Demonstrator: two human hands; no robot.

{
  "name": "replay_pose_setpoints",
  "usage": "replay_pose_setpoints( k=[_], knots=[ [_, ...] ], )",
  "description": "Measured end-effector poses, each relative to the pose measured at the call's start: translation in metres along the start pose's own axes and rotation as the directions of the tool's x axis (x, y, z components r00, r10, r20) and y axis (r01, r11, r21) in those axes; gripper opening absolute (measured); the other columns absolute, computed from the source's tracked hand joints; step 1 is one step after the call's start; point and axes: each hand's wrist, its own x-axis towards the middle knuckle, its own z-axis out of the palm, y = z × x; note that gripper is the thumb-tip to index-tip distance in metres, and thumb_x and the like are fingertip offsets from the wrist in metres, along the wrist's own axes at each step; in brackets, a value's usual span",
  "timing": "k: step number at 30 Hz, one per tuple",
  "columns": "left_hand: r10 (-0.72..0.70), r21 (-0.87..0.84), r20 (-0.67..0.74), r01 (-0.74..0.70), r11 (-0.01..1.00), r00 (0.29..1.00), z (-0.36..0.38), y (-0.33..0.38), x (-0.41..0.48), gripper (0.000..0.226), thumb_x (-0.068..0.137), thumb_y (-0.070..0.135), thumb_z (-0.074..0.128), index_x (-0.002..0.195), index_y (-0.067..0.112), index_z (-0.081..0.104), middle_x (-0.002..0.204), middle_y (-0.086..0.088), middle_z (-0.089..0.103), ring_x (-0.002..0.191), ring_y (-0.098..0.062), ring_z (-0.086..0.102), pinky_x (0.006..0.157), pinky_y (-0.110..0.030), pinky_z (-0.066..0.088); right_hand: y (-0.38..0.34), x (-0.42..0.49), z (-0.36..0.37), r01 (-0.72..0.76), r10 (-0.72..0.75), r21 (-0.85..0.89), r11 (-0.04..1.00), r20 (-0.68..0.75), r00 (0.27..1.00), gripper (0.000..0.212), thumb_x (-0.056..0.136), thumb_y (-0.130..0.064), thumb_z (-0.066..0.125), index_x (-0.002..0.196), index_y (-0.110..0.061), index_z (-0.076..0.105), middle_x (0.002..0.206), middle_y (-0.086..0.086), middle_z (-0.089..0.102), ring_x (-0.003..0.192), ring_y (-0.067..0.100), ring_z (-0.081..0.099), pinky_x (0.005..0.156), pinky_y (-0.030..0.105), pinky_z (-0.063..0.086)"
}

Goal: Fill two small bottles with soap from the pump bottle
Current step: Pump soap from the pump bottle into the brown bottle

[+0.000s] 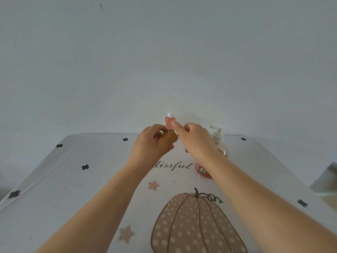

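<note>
Both forearms stretched forward, hands lifted close together: left hand [152, 142] curled round an amber object [169, 138], right hand [196, 139] pinching a pink bottle [169, 123].

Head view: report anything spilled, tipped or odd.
Nothing stands out. No spill shows on the tablecloth; the pump bottle stands upright behind the right hand, which holds a small pink bottle. The left hand grips an amber item. A red item under the right forearm is mostly hidden.
</note>
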Motion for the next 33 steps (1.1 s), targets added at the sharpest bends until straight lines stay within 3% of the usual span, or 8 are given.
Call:
replay_pose_setpoints(
  k=[5,8,13,15,17,21,27,33],
  knots=[
    [0.015,-0.108,0.116,-0.003,0.994,0.993,0.0,0.018,-0.022,0.013,0.081,0.026,0.078,0.091,0.025,0.069,0.086,0.004,0.066,0.061,0.008,0.063,0.057,-0.008,0.043,0.02,-0.023,-0.019,-0.02,0.015,0.05,0.999,0.108,0.994,0.044,0.102,-0.057,0.039,0.086,-0.022,0.06,0.08,0.001,0.068,0.076,0.019,0.067,0.083,0.04,0.052],
    [0.002,-0.044,0.189,0.007,0.999,0.982,0.003,0.021,-0.023,0.024,0.07,0.028,0.085,0.089,0.034,0.071,0.083,0.008,0.07,0.065,0.005,0.063,0.062,-0.011,0.048,0.035,-0.032,-0.025,-0.027,0.021,0.037,0.999,0.152,0.988,0.037,0.102,-0.057,0.038,0.08,-0.03,0.052,0.087,0.0,0.068,0.084,0.021,0.066,0.093,0.046,0.05],
    [-0.094,-0.012,0.365,0.106,0.994,0.926,0.006,0.021,-0.021,0.035,0.066,0.034,0.088,0.098,0.037,0.074,0.08,0.013,0.068,0.064,0.0,0.06,0.055,-0.017,0.045,0.052,-0.049,-0.042,0.017,-0.042,0.126,0.992,0.2,0.979,0.019,0.103,-0.039,0.05,0.091,-0.025,0.053,0.101,0.006,0.064,0.084,0.015,0.059,0.063,0.025,0.04],
    [-0.099,0.009,0.37,0.103,0.995,0.924,0.008,0.022,-0.024,0.035,0.068,0.036,0.087,0.1,0.038,0.072,0.084,0.012,0.067,0.066,-0.001,0.059,0.056,-0.016,0.044,0.058,-0.055,-0.051,0.04,-0.093,0.209,0.977,0.251,0.964,0.003,0.102,-0.027,0.055,0.104,-0.028,0.057,0.11,0.0,0.066,0.095,0.013,0.064,0.072,0.023,0.043],
    [-0.086,0.025,0.342,0.083,0.996,0.936,0.012,0.025,-0.027,0.035,0.068,0.035,0.087,0.099,0.039,0.071,0.081,0.013,0.064,0.061,0.0,0.054,0.057,-0.016,0.043,0.061,-0.058,-0.059,0.003,-0.073,0.251,0.968,0.272,0.959,0.014,0.101,-0.033,0.058,0.114,-0.03,0.058,0.113,-0.007,0.067,0.101,0.01,0.065,0.083,0.027,0.047],
    [-0.003,0.045,0.326,-0.013,0.999,0.945,0.026,0.034,-0.03,0.039,0.067,0.033,0.086,0.102,0.035,0.07,0.087,0.013,0.064,0.07,0.001,0.054,0.065,-0.016,0.038,0.066,-0.055,-0.059,-0.105,0.064,0.147,0.984,0.264,0.963,0.043,0.101,-0.053,0.047,0.113,-0.017,0.068,0.095,0.006,0.073,0.071,0.013,0.06,0.07,0.028,0.047],
    [-0.107,-0.01,0.392,0.121,0.993,0.914,0.036,0.034,-0.028,0.039,0.07,0.04,0.084,0.107,0.036,0.071,0.091,0.011,0.066,0.081,-0.005,0.061,0.064,-0.017,0.043,0.085,-0.055,-0.072,-0.036,-0.055,0.354,0.934,0.243,0.968,0.004,0.098,-0.017,0.063,0.102,-0.018,0.066,0.086,0.004,0.063,0.076,0.015,0.062,0.081,0.038,0.053],
    [-0.168,-0.151,0.406,0.247,0.957,0.898,0.039,0.027,-0.028,0.032,0.073,0.036,0.083,0.102,0.034,0.072,0.099,0.003,0.073,0.089,-0.012,0.069,0.077,-0.025,0.054,0.106,-0.052,-0.082,-0.04,-0.007,0.396,0.917,0.119,0.993,0.018,0.096,-0.007,0.063,0.112,-0.015,0.068,0.085,0.001,0.065,0.078,0.012,0.064,0.071,0.019,0.054]
  ],
)
